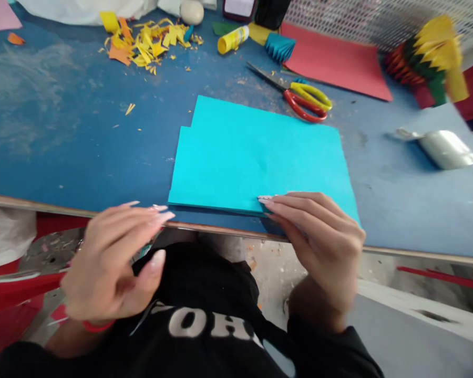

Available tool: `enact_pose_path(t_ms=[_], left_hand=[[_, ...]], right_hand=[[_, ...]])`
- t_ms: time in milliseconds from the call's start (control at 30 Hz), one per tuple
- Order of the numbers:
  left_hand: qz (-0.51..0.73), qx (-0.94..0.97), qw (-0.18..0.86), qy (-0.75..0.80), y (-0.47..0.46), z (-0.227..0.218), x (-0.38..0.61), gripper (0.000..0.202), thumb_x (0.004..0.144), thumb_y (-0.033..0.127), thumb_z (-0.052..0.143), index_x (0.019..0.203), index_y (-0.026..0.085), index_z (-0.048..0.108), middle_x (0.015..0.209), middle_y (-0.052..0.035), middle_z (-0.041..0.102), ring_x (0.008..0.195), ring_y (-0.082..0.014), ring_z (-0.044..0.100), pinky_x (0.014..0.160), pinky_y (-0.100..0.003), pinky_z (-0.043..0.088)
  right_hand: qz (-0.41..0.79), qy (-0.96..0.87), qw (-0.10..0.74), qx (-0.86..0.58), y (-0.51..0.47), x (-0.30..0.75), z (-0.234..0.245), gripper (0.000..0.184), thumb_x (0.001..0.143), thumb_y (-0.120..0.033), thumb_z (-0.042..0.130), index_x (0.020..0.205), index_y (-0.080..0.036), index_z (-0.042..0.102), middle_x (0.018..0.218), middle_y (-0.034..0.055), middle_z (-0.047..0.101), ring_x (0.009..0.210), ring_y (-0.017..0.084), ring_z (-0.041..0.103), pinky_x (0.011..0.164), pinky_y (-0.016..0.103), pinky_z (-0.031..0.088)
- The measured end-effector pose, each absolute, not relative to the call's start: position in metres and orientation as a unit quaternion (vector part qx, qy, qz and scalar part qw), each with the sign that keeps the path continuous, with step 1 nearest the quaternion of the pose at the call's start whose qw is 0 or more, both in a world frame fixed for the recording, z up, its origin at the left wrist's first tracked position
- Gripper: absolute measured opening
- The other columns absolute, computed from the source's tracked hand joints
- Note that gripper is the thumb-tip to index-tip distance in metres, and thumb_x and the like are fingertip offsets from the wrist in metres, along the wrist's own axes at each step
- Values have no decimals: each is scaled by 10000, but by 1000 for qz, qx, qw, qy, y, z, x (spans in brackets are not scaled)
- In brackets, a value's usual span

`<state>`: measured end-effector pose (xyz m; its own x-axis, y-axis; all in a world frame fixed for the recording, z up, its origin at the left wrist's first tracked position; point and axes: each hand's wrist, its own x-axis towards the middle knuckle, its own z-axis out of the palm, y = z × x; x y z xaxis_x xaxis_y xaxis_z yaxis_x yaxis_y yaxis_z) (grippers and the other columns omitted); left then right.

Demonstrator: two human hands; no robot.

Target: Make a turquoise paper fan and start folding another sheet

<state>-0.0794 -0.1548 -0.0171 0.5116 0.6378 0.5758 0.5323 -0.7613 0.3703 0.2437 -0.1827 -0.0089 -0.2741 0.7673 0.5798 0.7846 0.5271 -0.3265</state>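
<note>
A turquoise sheet of paper (236, 152), folded into layers, lies at the front edge of the blue table. The layers are offset at the left, where a step shows. My right hand (319, 226) pinches the paper's near edge, fingers on top and thumb at the lower edge. Off the paper's left corner, my left hand (118, 257) hovers with its fingers stretched out and thumb apart, holding nothing. Scissors (289, 98) with red and yellow handles rest just beyond the paper, partly open.
Yellow and orange paper scraps (153, 44) are heaped at the back. Near them lie a yellow glue stick (233, 40), a pleated teal paper piece (279, 47) and red paper (335, 63). A pleated ornament (437, 47) and a blurred silvery object (447, 149) are at the right.
</note>
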Motion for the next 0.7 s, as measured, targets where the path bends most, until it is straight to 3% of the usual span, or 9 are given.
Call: enact_pose_path(t_ms=[67,167,333,500,633,700], left_hand=[[367,874,70,312,-158,-15,-65,289,941,170,641,1222,189,708,1134,-74,798,1096,-208,756,1085,-375,616],[400,881,61,244,-161,-14,-39,243,920,134,681,1160,144,712,1051,-75,804,1068,-213,753,1001,-388,617],[395,893,94,196,-163,-15,-16,166,944,138,671,1094,128,740,1060,-40,816,1049,-192,753,1035,-367,568],[373,900,162,158,-168,-25,-8,158,965,178,679,1105,141,741,1020,-30,815,973,-192,762,992,-375,587],[364,889,240,139,-174,-29,-4,150,1007,169,619,1087,117,734,1028,-65,805,955,-196,760,911,-348,618],[376,880,221,190,-177,-28,-6,147,987,139,656,1099,88,736,1041,-89,801,958,-200,764,895,-327,620]], right_hand=[[-18,-789,373,-488,-183,243,-12,363,935,6,658,1167,-263,737,1058,10,814,957,194,755,801,364,594],[-30,-775,394,-493,-183,240,-17,363,936,14,665,1154,-268,738,988,6,809,873,174,732,752,349,576],[-32,-753,436,-492,-183,234,-17,331,909,-21,738,1132,-265,735,1045,14,802,914,168,736,787,339,576],[89,-752,399,-517,-185,236,-6,286,901,-146,806,1166,-235,741,1001,16,720,790,122,675,684,274,554],[162,-739,379,-533,-189,236,-1,110,919,-173,793,1000,-211,730,945,5,655,711,93,587,617,249,501],[170,-730,393,-532,-190,235,-1,131,902,-164,807,923,-204,685,930,1,632,729,95,573,615,246,482]])
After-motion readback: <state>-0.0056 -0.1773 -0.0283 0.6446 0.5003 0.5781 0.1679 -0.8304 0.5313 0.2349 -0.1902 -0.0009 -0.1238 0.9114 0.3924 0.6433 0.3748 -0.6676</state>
